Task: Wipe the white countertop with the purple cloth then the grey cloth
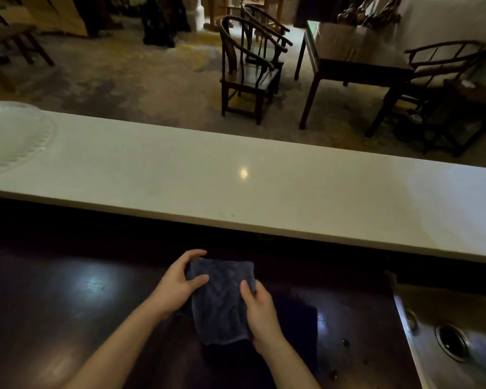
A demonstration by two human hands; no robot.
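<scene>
Both hands are on one cloth, low in the centre of the view. The left hand (177, 284) clamps the upper left corner, thumb laid over the top face and fingers curled round the far edge; the right hand (260, 308) pinches the right edge at about 3 o'clock of the cloth, thumb on top, fingers hidden beneath. The cloth (222, 301) looks grey-blue in this dim light, folded to a rough rectangle and held just above the dark lower counter (68, 318); whether it is the grey or the purple one I cannot tell for sure. Under it, toward 5 o'clock, a darker cloth (298, 321) lies flat on that dark surface. Out at 4 o'clock sits a metal sink (460, 318) with its round drain (451, 341). At 12 o'clock the white countertop (236, 192) runs across the whole view, with a white plate (11, 136) at its far left end. Beyond it, wooden chairs (250, 68) stand beside a dark table (354, 60).
</scene>
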